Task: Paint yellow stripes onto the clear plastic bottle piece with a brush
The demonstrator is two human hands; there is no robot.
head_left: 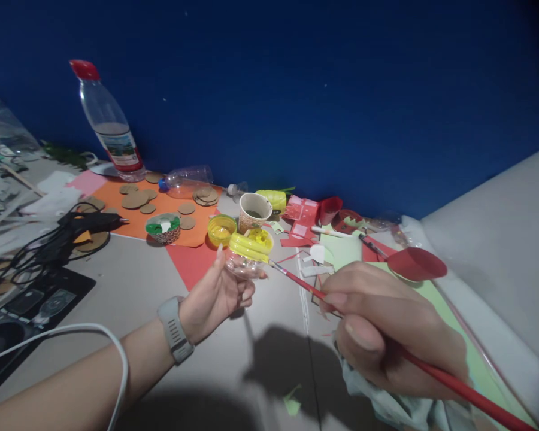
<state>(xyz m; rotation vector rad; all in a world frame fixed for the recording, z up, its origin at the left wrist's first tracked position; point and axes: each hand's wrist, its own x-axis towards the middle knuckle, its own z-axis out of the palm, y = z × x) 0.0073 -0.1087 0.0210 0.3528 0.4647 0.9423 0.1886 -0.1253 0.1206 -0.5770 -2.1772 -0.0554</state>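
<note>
My left hand, with a grey watch band on the wrist, grips a clear plastic bottle bottom whose upper part is coated in yellow paint. In my right hand is a red-handled paintbrush, pinched between thumb and fingers. The brush tip touches the yellow painted side of the plastic piece. Just behind it stand a small yellow paint cup and a patterned paper cup with dark liquid inside. Left of these sits a small cup with green paint.
A tall water bottle with a red cap stands at the back left. Cardboard discs lie on orange paper. A black glue gun and cables are at left. Red paper pieces and a red spoon-shaped piece lie right.
</note>
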